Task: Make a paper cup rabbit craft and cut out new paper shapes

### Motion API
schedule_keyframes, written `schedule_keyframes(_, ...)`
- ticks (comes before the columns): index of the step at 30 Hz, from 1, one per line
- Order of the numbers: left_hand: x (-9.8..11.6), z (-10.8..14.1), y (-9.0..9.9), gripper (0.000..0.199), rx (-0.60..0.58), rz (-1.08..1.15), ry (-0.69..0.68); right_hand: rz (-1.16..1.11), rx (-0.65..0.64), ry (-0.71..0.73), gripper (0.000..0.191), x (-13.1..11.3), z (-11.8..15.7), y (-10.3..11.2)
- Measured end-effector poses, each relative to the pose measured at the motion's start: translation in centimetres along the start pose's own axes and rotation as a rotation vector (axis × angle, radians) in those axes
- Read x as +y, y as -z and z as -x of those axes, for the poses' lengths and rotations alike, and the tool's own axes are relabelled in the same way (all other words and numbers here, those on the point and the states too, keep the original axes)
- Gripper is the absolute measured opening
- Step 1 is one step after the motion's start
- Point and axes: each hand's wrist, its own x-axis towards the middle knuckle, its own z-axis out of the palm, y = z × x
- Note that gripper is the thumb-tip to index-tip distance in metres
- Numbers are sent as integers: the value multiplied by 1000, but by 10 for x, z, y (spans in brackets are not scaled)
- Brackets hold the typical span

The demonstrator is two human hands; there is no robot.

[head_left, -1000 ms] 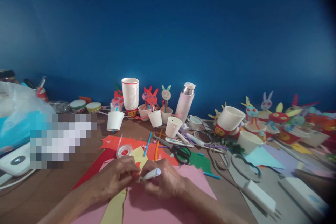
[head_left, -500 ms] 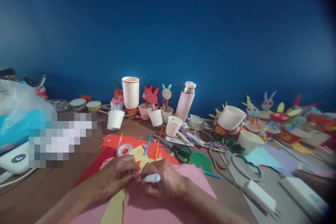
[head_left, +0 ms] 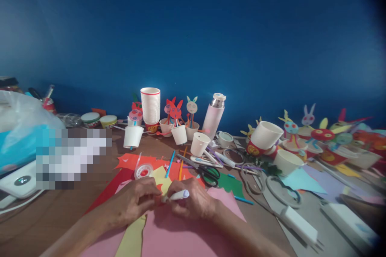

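Observation:
My right hand (head_left: 194, 200) is closed round a white marker (head_left: 181, 195) with a pale lavender end, tilted so that end points right. Between the fingers of my left hand (head_left: 131, 198) is a small orange-red paper piece (head_left: 159, 187), mostly hidden by the fingertips. The marker's other end is close to this piece; whether they touch I cannot tell. Both hands are above pink paper (head_left: 181, 237), with a yellow paper strip (head_left: 131, 235) partly under my left wrist. A tape roll (head_left: 143, 171) lies just beyond my left hand.
Black-handled scissors (head_left: 211, 175), a blue straw (head_left: 170, 164) and an orange straw (head_left: 181, 168) lie beyond the hands. Farther back stand a paper cup stack (head_left: 150, 106), a pink flask (head_left: 212, 118) and paper-animal cups. A charger (head_left: 300, 225) and cables lie at right.
My right hand and the marker have shifted slightly up and to the right, and the marker's end has risen. My left hand has stayed almost in place.

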Motion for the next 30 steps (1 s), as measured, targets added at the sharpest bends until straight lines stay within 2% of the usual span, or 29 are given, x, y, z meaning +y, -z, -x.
schedule_keyframes(18, -7, -2, -4, 22, 3, -32, -23, -150, 70, -172, 7, 4, 0, -8)
schedule_keyframes(26, -2, -1, -2, 20, 33, -23, -35, -242, 217, -248, 3, 18, -7, -11)
schedule_keyframes(30, 0, -1, -1, 20, 32, -35, -28, -332, 223, -283, 4, 19, -9, -11)
